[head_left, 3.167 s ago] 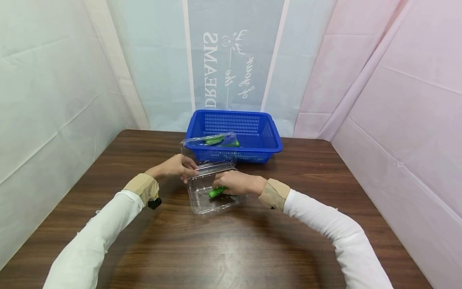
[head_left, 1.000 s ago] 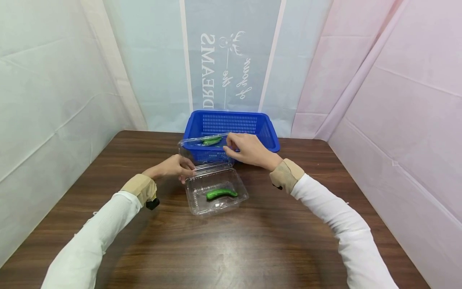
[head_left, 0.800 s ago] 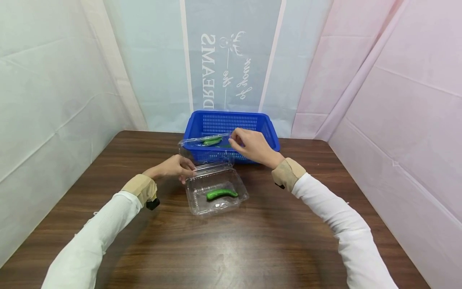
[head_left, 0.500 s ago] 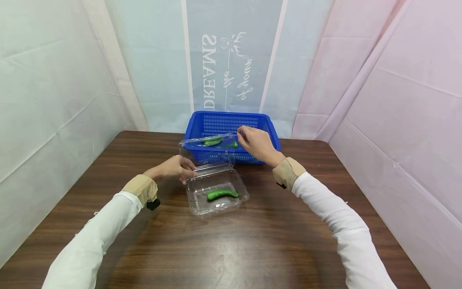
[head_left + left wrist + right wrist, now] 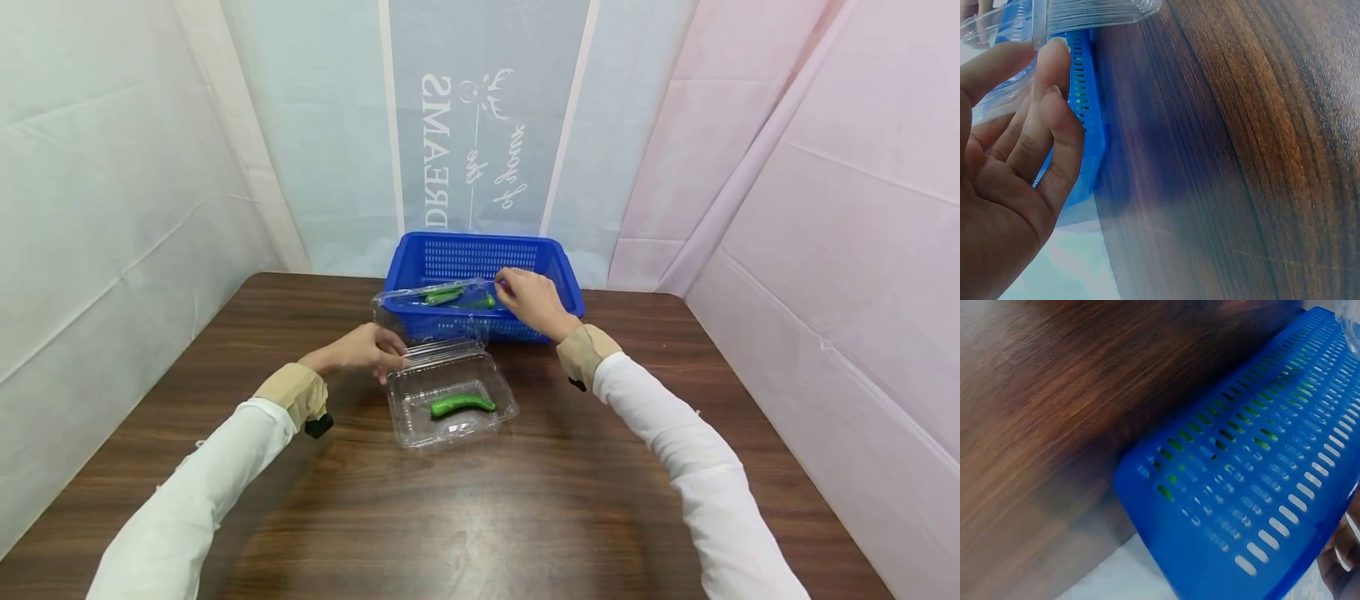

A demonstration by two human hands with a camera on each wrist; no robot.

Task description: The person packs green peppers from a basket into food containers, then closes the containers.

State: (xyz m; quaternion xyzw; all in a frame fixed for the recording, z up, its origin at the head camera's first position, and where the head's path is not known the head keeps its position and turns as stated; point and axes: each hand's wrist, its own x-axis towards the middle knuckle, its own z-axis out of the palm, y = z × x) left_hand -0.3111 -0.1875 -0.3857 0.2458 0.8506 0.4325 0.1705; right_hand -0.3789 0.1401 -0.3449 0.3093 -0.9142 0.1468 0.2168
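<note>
Clear plastic is catching the light as the left hand [image 5: 365, 347] is pinching the box [image 5: 414, 425] at its left side near the hinge, thumb and fingertips pressing on the thin edge, and there the view from that wrist is backing it up. The lid [image 5: 396, 321] is standing up beyond those fingertips, in front of the basket [image 5: 480, 257]; whether the two are touching, I cannot tell. And here is the pepper [image 5: 462, 406], green and slightly curved, lying on the box's floor, to the right of the left fingers and nearer the person. Across to the right hand [image 5: 531, 296] now: it is hovering over the right half of the blue basket, fingers bending, thumb and forefinger tips sitting close together, but whether they are gripping anything, I cannot tell. Just left of those fingertips, at least two more peppers [image 5: 444, 295] are lying in the basket, showing through the lid, the nearer one almost under the fingers. Green is peeking through the basket's slots in the right wrist view too, where the hand is only just entering at the edge. Below both sets of fingers, the brown table [image 5: 480, 517] is stretching toward the person, while behind them a pale cloth [image 5: 495, 33] is hanging, its lettering running sideways.
</note>
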